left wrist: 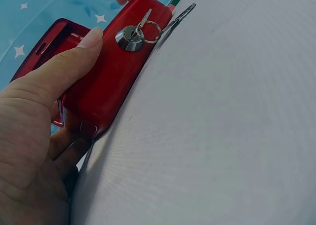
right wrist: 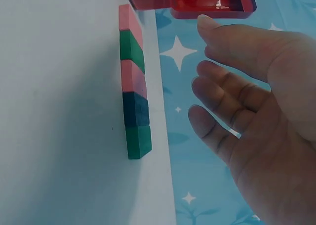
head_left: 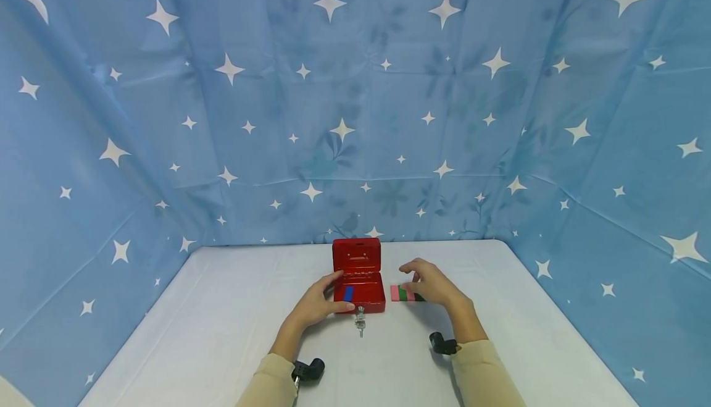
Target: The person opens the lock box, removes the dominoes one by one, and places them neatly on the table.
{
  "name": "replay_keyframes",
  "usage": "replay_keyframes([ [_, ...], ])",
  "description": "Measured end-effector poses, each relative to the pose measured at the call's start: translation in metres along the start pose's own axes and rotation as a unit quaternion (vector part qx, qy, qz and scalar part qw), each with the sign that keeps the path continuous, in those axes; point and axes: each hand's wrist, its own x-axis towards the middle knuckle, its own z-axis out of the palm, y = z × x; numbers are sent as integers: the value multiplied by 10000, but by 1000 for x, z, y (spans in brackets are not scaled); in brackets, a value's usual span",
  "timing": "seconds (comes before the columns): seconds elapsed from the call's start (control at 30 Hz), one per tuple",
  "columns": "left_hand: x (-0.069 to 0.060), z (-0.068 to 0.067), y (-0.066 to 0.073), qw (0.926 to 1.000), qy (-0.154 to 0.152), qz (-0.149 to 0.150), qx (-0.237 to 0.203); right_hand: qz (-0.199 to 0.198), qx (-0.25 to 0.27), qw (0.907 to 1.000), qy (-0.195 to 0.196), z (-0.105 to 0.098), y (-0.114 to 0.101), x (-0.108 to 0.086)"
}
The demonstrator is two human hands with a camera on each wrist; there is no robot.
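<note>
A red cash box [head_left: 375, 308] stands on the table with its lid [head_left: 357, 247] raised. Inside it, toward the left, lies a blue block [head_left: 348, 294]. My left hand [head_left: 312, 307] grips the box's left end, thumb over the front wall and fingers at the side. From the front lock [left wrist: 127, 41] hang keys on a ring [left wrist: 157, 37]. To the right of the box is a row of pink, green and dark blocks [right wrist: 133, 77], set end to end. Over this row my right hand [head_left: 436, 282] hovers, its fingers loosely bent and holding nothing.
A white cloth-covered table [head_left: 222, 320] extends around the box. Blue curtains [head_left: 355, 98] with white stars stand behind it and along both sides. A black wrist camera [head_left: 311, 370] is on the left wrist, and another black camera [head_left: 441, 343] on the right.
</note>
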Motion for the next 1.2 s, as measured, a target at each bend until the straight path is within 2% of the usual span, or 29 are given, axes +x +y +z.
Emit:
replay_keyframes([
  [0.37, -1, 0, 1, 10000, -35, 3, 17, -272, -39, 9996, -30, 7, -4, 0],
  [0.7, -1, 0, 0, 10000, -14, -13, 53, -192, 171, 9997, -28, 11, -10, 1],
  [1.0, -2, 0, 3, 10000, 7, -44, 88, -783, 73, 9969, 3, 11, -17, 3],
  [1.2, -1, -1, 3, 10000, -13, -36, -9, -844, 113, 9964, 25, 13, -20, 3],
])
